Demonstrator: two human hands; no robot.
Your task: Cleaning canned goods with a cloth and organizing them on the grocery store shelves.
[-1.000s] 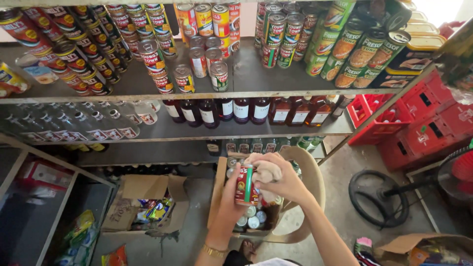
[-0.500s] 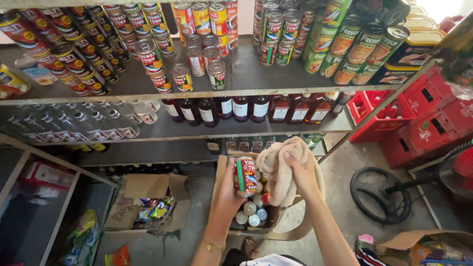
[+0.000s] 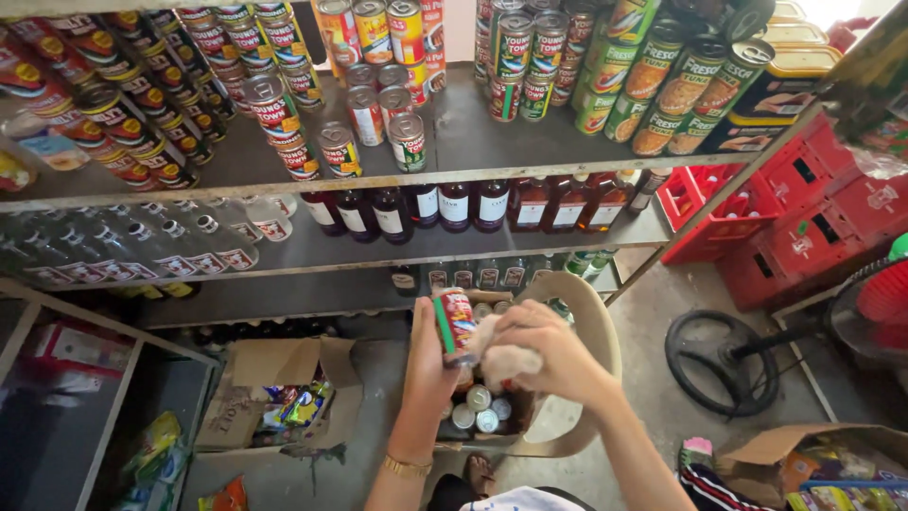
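Centre frame: my left hand (image 3: 427,364) wraps the red can (image 3: 455,325), upright; my right hand (image 3: 544,352) is bunched around a pale cloth (image 3: 501,360) pressed to its side. Risk, I judge: hard wiping twists the can loose into the box of cans (image 3: 478,416) below.

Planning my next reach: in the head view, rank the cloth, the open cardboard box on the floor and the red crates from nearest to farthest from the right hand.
1. Cloth: bunched in the right hand, pressed against the can.
2. Cardboard box: on the floor, down to the left.
3. Red crates: stacked at the far right, beside the shelves.
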